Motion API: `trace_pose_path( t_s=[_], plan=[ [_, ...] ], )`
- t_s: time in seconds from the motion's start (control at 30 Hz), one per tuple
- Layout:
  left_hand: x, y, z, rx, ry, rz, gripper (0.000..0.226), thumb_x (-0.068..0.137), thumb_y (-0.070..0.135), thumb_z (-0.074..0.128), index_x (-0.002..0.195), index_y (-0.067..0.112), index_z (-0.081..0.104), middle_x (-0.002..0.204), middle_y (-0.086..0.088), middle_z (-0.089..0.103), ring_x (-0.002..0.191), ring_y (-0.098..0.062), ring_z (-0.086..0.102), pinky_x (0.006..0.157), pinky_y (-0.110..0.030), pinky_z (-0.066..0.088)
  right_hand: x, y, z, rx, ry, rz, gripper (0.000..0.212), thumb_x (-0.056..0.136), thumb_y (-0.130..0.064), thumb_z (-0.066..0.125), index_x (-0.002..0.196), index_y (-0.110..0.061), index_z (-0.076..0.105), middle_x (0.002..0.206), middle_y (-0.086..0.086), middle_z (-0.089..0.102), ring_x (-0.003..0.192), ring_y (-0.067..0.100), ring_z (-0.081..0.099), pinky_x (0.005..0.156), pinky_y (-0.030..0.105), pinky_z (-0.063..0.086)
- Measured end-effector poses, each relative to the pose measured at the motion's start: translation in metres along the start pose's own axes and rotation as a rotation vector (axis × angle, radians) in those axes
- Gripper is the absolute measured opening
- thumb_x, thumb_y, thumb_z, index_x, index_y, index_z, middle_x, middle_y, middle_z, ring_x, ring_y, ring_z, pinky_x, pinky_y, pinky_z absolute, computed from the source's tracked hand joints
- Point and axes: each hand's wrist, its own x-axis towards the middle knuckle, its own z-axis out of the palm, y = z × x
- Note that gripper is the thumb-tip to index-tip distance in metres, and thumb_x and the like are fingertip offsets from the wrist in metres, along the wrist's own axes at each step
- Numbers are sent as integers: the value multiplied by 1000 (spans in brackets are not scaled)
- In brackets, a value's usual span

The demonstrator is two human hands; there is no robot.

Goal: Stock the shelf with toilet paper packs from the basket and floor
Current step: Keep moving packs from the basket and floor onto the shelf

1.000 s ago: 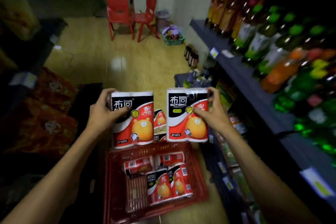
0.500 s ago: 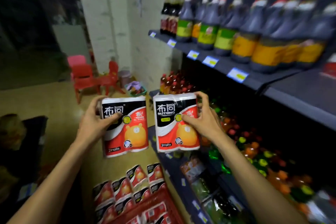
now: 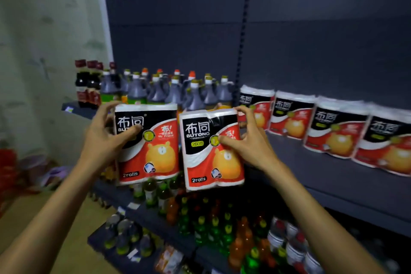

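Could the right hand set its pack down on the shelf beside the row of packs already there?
Probably yes. The right hand holds its red-and-black two-roll toilet paper pack just before the dark grey shelf, where bare board lies free beside the stocked row of packs.

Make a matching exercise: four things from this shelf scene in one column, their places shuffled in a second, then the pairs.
Things:
1. left-hand pack
2. right-hand pack
3. shelved packs
4. dark jugs

Places:
A. in a row on the shelf, at right
B. gripped by the right hand
C. standing on the shelf behind the held packs
D. gripped by the left hand

Pairs: 1-D, 2-B, 3-A, 4-C
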Motion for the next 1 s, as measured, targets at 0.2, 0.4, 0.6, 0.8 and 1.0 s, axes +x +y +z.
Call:
trace_pose_path(
  t_s=[0.2,0.4,0.6,0.8,1.0],
  plan=[
    [44,30,98,-46,-108,111,55,76,27,80,117,42,48,100,13,65,88,-1,64,75,-34,56,13,49,-87,-87,184,84,76,71,-33,82,129,-42,33,100,-16,62,86,3,64,74,26,48],
    [74,53,172,-106,-194,174,54,78,26,79,118,43,47,97,19,62,83,7,62,70,-22,49,34,95,-131,-196,351,149,77,73,-35,81,133,-38,32,106,-6,60,91,17,61,78,29,48],
    [108,61,223,-188,-270,236,53,78,24,78,120,37,49,109,11,64,94,8,62,70,-12,52,70,129,-140,-248,484,208,78,71,-44,78,131,-41,28,127,4,61,112,27,59,89,38,48],
    [140,56,259,-248,-346,307,57,73,33,80,122,35,49,109,18,63,96,8,61,77,-24,55,96,150,-124,-334,587,263,80,80,-37,74,144,-34,25,139,8,38,118,30,52,89,35,42],
    [161,45,283,-311,-396,322,55,77,28,79,123,33,49,106,18,65,92,10,61,71,-17,51,105,171,-108,-551,599,256,75,83,-40,71,145,-27,30,141,4,40,124,26,47,94,38,44]
  ],
)
